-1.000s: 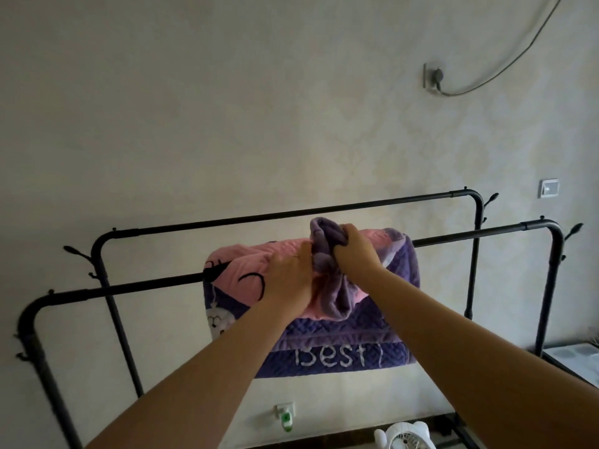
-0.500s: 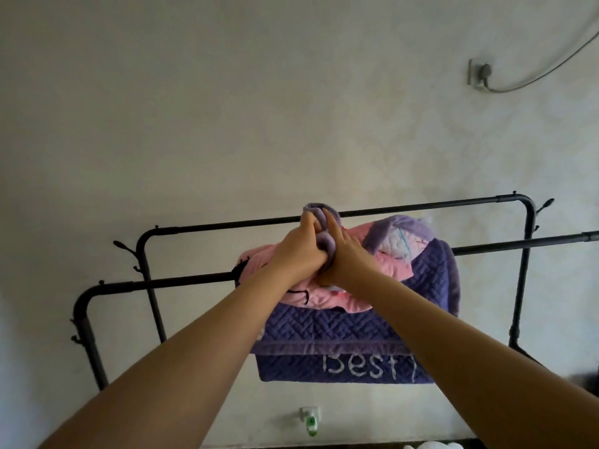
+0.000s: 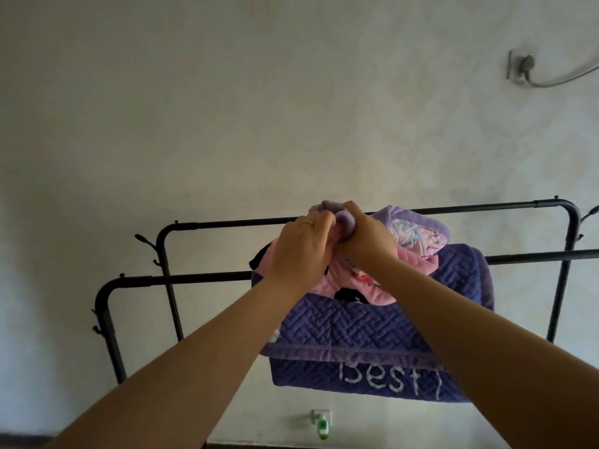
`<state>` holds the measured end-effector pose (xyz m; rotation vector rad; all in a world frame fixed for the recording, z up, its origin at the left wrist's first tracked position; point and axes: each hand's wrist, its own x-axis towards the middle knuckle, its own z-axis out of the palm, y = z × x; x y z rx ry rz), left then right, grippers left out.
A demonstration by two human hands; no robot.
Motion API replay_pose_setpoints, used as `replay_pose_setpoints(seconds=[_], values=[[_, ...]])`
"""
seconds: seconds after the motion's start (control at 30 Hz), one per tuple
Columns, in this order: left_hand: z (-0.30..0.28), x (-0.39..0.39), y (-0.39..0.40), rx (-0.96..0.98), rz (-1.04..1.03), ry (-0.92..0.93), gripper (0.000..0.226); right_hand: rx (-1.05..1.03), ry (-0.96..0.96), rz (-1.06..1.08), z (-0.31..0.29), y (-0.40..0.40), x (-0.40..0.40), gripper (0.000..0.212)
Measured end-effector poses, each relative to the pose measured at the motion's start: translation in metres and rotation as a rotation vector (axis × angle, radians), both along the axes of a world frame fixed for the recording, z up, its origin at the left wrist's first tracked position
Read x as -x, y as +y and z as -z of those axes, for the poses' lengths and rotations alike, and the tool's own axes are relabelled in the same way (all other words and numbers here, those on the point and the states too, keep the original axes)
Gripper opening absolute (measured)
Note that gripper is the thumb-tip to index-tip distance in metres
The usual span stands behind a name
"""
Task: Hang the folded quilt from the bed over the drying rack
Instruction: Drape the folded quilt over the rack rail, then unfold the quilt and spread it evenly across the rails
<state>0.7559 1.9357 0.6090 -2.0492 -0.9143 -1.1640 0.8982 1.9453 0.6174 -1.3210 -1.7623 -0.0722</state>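
Both hands are clenched on one bunched corner of the purple-and-pink quilted cotton quilt (image 3: 382, 322): the left hand (image 3: 299, 251), a thin ring on one finger, closes over the fold from the left, and the right hand (image 3: 364, 238) pinches the rolled purple edge from the right, knuckles touching. A second ago the hands sat slightly apart, lower down on the cloth; since then they have drawn together and lifted the gathered corner up to the level of the rear bar. That lift has pulled an inner layer free, so a pale printed panel now shows at the upper right where a flat pink face lay before.

The quilt hangs over the front bar of the black tubular metal drying rack (image 3: 136, 280), its lettered purple flap dangling below. It is therefore on the rack but bunched. Judging from this, the person is opening the folds, and spreading the cloth along the bars is what remains. Behind stands a pale wall with a socket and cable (image 3: 522, 64).
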Motion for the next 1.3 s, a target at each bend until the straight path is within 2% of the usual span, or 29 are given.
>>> replay_pose_setpoints(seconds=[0.07, 0.13, 0.27, 0.4, 0.5, 0.57, 0.63, 0.67, 0.8, 0.87, 0.93, 1.03, 1.17, 1.3], values=[[0.008, 0.007, 0.008, -0.038, -0.092, 0.032, 0.016, -0.116, 0.027, 0.037, -0.013, 0.005, -0.001, 0.039], [0.022, 0.017, 0.017, 0.005, -0.148, 0.076, 0.016, -0.204, -0.029, 0.113, -0.027, 0.016, -0.004, 0.04], [0.049, 0.024, 0.038, 0.273, -0.297, 0.144, 0.023, -0.398, -0.129, 0.181, -0.055, 0.034, -0.013, 0.034], [0.059, 0.015, 0.063, 0.439, -0.415, 0.164, 0.05, -0.615, -0.22, 0.171, -0.061, 0.058, -0.019, 0.029], [0.066, 0.01, 0.079, 0.56, -0.507, 0.196, 0.076, -0.706, -0.386, 0.178, -0.056, 0.084, -0.032, 0.033], [0.072, 0.007, 0.091, 0.634, -0.571, 0.183, 0.091, -0.809, -0.503, 0.161, -0.045, 0.101, -0.04, 0.027], [0.077, 0.004, 0.104, 0.64, -0.634, 0.201, 0.101, -0.846, -0.604, 0.16, -0.031, 0.121, -0.045, 0.026], [0.078, 0.002, 0.109, 0.629, -0.654, 0.207, 0.104, -0.767, -0.655, 0.2, -0.024, 0.128, -0.045, 0.033], [0.089, -0.001, 0.116, 0.572, -0.69, 0.146, 0.097, -0.079, -0.687, 0.398, -0.003, 0.142, -0.044, 0.07], [0.097, 0.0, 0.115, 0.519, -0.699, 0.151, 0.089, -0.051, -0.689, 0.385, 0.006, 0.142, -0.046, 0.076], [0.1, 0.002, 0.114, 0.475, -0.682, 0.16, 0.079, -0.118, -0.684, 0.295, 0.016, 0.132, -0.046, 0.069], [0.098, 0.002, 0.116, 0.466, -0.704, 0.152, 0.068, -0.005, -0.536, 0.141, 0.039, 0.116, -0.048, 0.061], [0.096, -0.002, 0.107, 0.468, -0.692, 0.15, 0.049, 0.205, -0.568, 0.187, 0.072, 0.103, -0.057, 0.064], [0.09, 0.0, 0.1, 0.523, -0.615, 0.149, 0.037, 0.172, -0.526, 0.215, 0.076, 0.094, -0.06, 0.043]])
